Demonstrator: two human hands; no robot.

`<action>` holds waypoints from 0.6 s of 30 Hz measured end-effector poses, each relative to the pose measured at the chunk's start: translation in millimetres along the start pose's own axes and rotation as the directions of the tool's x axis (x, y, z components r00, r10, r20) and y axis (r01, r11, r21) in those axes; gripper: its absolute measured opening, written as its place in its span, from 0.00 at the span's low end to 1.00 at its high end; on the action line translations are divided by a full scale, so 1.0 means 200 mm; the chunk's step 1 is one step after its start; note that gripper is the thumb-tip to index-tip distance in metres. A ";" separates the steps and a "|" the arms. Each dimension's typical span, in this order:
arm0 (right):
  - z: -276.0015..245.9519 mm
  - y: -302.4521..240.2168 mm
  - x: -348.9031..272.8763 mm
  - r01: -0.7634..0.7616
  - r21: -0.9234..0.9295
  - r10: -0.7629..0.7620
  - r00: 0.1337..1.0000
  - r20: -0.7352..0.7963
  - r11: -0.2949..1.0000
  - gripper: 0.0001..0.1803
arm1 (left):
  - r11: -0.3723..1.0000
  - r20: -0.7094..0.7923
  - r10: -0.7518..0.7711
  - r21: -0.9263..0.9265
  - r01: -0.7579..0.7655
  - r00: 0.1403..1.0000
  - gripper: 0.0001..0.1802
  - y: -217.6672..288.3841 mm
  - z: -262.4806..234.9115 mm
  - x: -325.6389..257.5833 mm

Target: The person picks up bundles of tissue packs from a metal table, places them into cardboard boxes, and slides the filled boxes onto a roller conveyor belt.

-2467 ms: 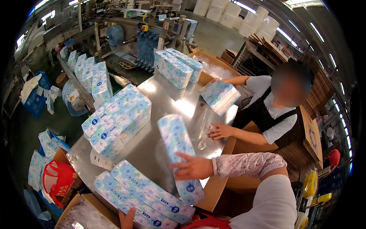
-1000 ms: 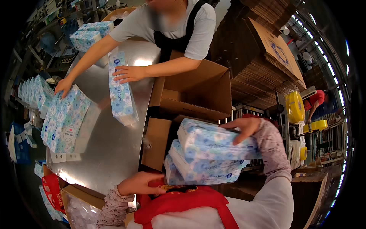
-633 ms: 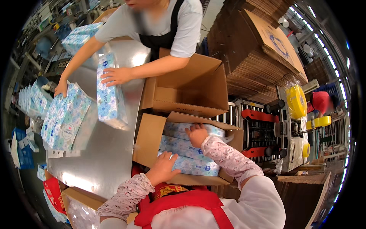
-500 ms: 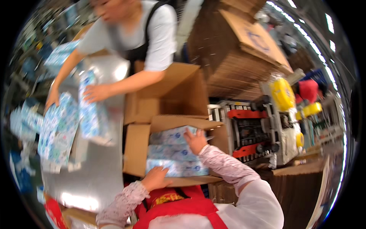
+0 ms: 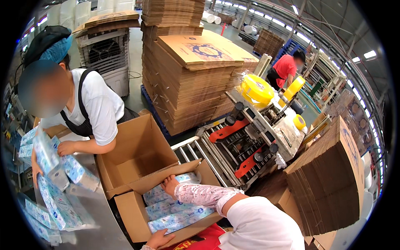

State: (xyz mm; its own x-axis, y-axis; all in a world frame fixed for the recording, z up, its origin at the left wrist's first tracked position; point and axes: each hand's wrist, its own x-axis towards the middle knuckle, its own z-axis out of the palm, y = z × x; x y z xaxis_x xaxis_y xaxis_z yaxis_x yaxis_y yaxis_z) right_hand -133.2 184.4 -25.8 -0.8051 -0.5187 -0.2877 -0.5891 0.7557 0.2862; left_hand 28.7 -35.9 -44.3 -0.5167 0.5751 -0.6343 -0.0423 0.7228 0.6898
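Note:
Close to me stands an open cardboard box [image 5: 128, 210] holding a row of long, plastic-wrapped packs [image 5: 181, 217], pale blue and white, probably tissues. My right hand [image 5: 170, 186] rests on the farthest pack, fingers spread, with the arm reaching across the box. At the box's near edge is my left hand [image 5: 159, 238], its fingers stretched out beside the nearest pack. Just beyond, a second open box [image 5: 137, 143] shows a bare inside. Across the metal table, a co-worker [image 5: 93, 108] handles similar packs [image 5: 50, 156].
More packs [image 5: 62, 204] lie on the metal table [image 5: 98, 214] at left. A roller conveyor [image 5: 193, 151] leads to a taping machine with yellow tape rolls [image 5: 256, 89]. Flattened cartons [image 5: 187, 79] are stacked beyond, others [image 5: 325, 187] at right. Farther off works a person in red [image 5: 285, 68].
My view has tilted up and turned, showing more of the hall. My right hand has shifted left along the far pack. The co-worker has raised packs off the table.

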 end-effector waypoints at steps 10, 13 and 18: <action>-0.15 0.07 -0.21 0.334 0.382 -0.174 0.902 -0.396 0.862 0.29 | 0.996 -0.255 0.004 -0.090 -0.028 0.967 0.39 -0.13 0.18 -0.13; 0.20 0.11 -0.20 0.239 0.305 -0.119 0.924 -0.363 0.922 0.27 | 0.993 -0.376 0.016 -0.105 -0.059 0.927 0.35 -0.03 0.18 -0.13; 0.67 0.01 -0.14 0.053 0.060 -0.037 0.971 -0.238 0.997 0.32 | 0.978 -0.323 -0.058 -0.209 -0.011 0.945 0.35 0.02 0.09 -0.13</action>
State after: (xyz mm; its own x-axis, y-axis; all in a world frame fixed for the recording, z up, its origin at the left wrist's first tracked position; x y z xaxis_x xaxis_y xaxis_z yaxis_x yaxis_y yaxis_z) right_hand -103.2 254.6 -140.4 -0.7760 -0.6266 -0.0722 -0.6255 0.7500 0.2151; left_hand 58.2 -40.7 -31.4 -0.7616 0.3774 -0.5269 -0.2147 0.6201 0.7546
